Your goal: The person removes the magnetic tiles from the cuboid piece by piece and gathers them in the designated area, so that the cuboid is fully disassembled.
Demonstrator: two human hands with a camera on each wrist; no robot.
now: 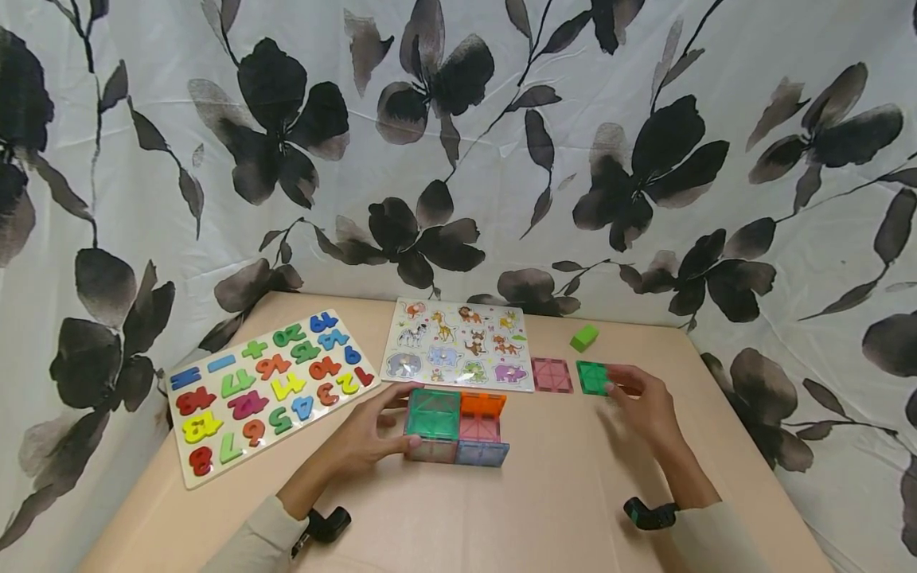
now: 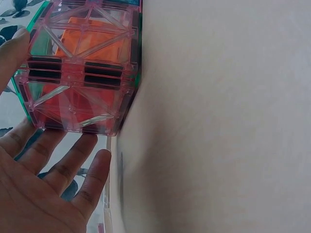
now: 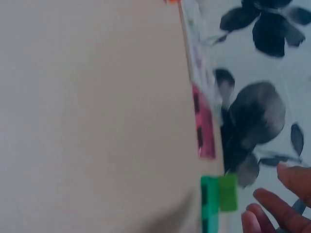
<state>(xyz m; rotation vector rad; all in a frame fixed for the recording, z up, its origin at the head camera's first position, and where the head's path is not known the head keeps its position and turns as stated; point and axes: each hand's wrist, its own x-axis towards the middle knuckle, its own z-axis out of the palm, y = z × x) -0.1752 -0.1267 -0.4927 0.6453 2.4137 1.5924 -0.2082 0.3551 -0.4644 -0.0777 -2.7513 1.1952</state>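
Head view: beige table [image 1: 559,509] in front of a white curtain with black flower print [image 1: 458,143]. Mid-table stands a block of translucent magnetic tiles [image 1: 456,426], green top at left, orange at right, pink and blue faces toward the camera. The left hand [image 1: 368,434] rests against the block's left side, fingers spread and fairly straight, thumb near the front lower corner, fingertips toward the back. The right hand [image 1: 645,402] is well to the right, its fingertips on a flat green tile [image 1: 593,377] lying on the table; fingers mostly extended, whether they pinch the edge cannot be told. Just left of it lies a flat pink tile [image 1: 552,375]. Behind sits a small green block [image 1: 583,337]. An animal puzzle board [image 1: 458,344] lies behind the tile block, a number puzzle board [image 1: 268,390] at far left. Dark wrist straps on both arms.

Left wrist view: tile block fills the upper left, pink-framed face with orange showing through. Fingers [image 2: 63,167] lie loose and open beside it, thumb touching one edge.

Right wrist view: blurred. Green tile and pink tile seen edge-on at the table's far side; fingertips [image 3: 272,206] near the green tile, contact unclear.
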